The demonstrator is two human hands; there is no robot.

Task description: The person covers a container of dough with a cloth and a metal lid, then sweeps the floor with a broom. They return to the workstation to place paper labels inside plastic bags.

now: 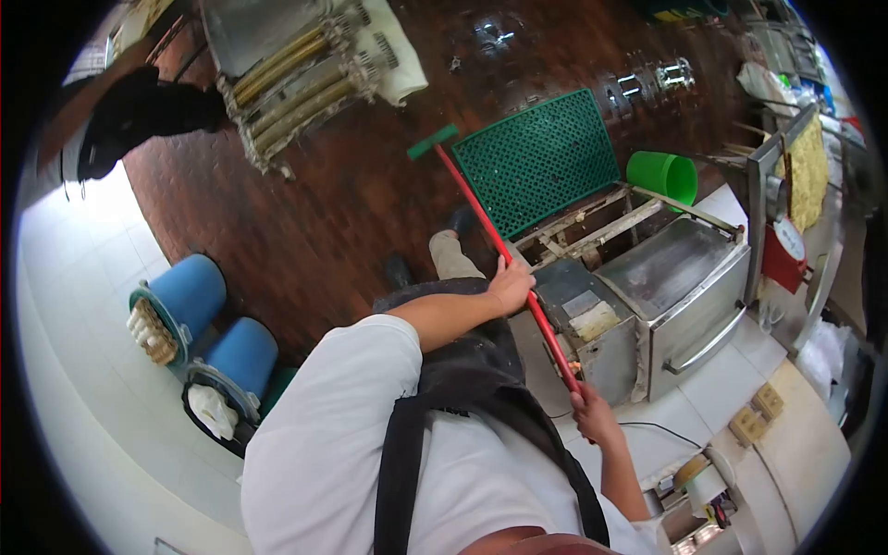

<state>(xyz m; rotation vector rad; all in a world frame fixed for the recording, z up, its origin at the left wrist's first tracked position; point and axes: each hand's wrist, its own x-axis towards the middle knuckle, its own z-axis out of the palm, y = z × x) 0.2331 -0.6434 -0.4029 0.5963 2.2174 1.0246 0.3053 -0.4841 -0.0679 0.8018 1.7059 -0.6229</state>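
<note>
Your left hand [510, 288] has its fingers curled around the middle of the red pole [478, 214], with the thumb lying along it. Your right hand [597, 418] is lower down, its fingers closed around the pole near its bottom end, close to your apron [467, 356]. The pole slants away from you, up and to the left, to a narrow green head [433, 141] over the wet, reddish-brown floor [342, 203]. Whether the head touches the floor, you cannot tell from this view.

Just right of the pole is a green grid mat [536, 159], its lower edge near an open metal frame [615, 220]. A bright green bucket [662, 178] is beside the mat's right side. Nearer to you, right of your hands, are a grey metal box [601, 356] with a pale, stained patch on top and a steel unit [694, 324] with a curved handle.

Further right, a red scale [784, 257] is by a steel table [768, 185]. Well to your left, two blue bins [191, 294] are near the white wall. Past them, another person [139, 120] in dark clothing is near a rack of rollers [294, 92].
</note>
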